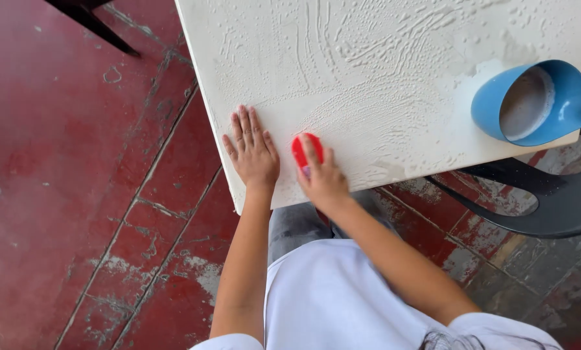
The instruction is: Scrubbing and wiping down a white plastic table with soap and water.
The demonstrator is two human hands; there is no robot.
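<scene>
I see my right hand (pixel 323 178) curled over a red scrub brush (pixel 305 149), its fingers (pixel 311 150) gripping the top, pressing it onto the soapy white counter (pixel 381 65). My left hand (pixel 253 152) lies flat just beside it, fingers spread, holding nothing.

A small red scrub brush (pixel 306 150) is lying pressed flat on the near edge of a white, soapy tabletop (pixel 381 71). Only its rounded far end is showing; the rest is hiding under the fingers gripping it. The brush is sitting just right of the table's near-left corner. The tabletop is square-edged and pale, and it is carrying a film of suds marked with curved scrubbing streaks across most of its surface, with a smoother wet patch showing toward the far right.
</scene>
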